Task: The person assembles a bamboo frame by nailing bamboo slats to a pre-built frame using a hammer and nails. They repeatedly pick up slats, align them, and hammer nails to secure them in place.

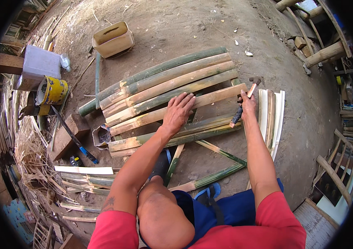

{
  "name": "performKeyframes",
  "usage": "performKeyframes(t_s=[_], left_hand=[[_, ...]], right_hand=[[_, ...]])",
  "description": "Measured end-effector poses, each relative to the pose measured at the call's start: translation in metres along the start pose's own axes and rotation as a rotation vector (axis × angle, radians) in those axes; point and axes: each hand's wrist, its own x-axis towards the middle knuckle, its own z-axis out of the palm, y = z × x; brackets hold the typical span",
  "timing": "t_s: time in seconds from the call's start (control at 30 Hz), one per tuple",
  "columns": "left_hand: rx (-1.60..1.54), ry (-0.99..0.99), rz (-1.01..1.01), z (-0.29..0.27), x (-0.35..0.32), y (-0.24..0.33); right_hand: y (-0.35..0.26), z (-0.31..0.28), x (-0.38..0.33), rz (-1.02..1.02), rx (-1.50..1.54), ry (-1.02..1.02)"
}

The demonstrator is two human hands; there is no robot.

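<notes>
In front of me on the ground lies a slatted bamboo panel (172, 81), its split strips side by side on crosspieces. My left hand (178, 111) rests with fingers stretched out on a pale bamboo slat (220, 96), near the middle of the panel. At that slat's right end, my right hand (248, 103) is closed around a hammer (238, 116). The metal head points away from me, and dark wrapping covers part of the handle. A gap separates this slat from the nearer green-edged strips (205, 129). The fingertips of my right hand are partly hidden.
A beige plastic container (114, 41) stands beyond the panel. To the left are a yellow bucket (56, 90), a long blue-handled blade (74, 135) on a wooden block (70, 128), and a tape measure (76, 161). White and brown strips (274, 120) lie right of the panel.
</notes>
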Motion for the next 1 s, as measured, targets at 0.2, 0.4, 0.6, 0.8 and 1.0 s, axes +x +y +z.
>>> performKeyframes(t_s=[0.2,0.4,0.6,0.8,1.0], left_hand=[[0.140,-0.061,-0.096,-0.001,-0.022,-0.028],[0.189,-0.025,-0.080,0.003,-0.023,-0.036],[0.164,-0.068,-0.078,-0.002,-0.028,-0.040],[0.040,-0.078,-0.210,-0.031,-0.038,-0.049],[0.043,0.524,-0.554,-0.119,-0.137,-0.088]], right_hand=[[-0.002,0.021,0.034,-0.253,-0.424,0.123],[-0.016,0.035,0.030,-0.189,-0.575,0.092],[-0.010,0.036,0.035,-0.175,-0.667,0.116],[-0.004,0.043,0.030,-0.184,-0.735,0.166],[-0.012,0.061,-0.030,-0.719,-0.739,0.246]])
